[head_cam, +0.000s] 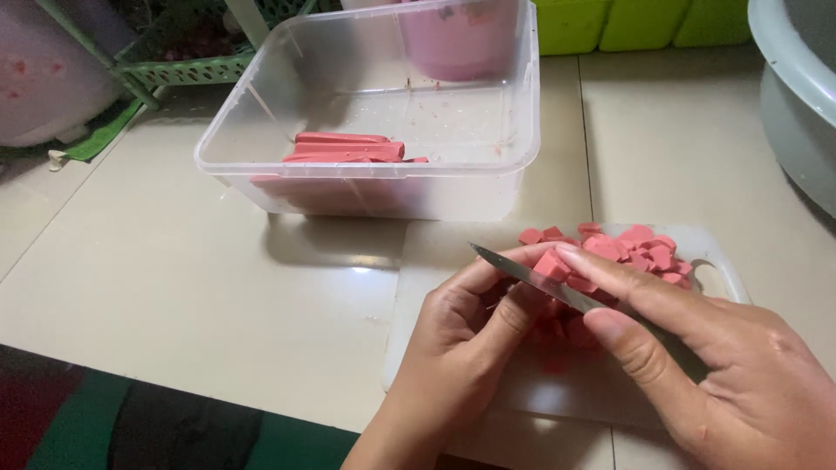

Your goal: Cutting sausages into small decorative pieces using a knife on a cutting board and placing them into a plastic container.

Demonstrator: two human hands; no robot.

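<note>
The right hand (714, 365) is gripping a thin steel knife (535, 277) — its blade is angling up to the left, with a soft pink sausage chunk (552, 264) sitting on it under the fingertip. The left hand (466, 335) is curling its fingers around pink pieces just below the blade, over a smooth white cutting board (453, 252) where a heap of small pink cubes (640, 251) is lying just beyond the fingers. Farther back on the glossy beige worktop (174, 278), a clear plastic tub (383, 104) is holding long sausage sticks (348, 148) — well apart from both hands.
</note>
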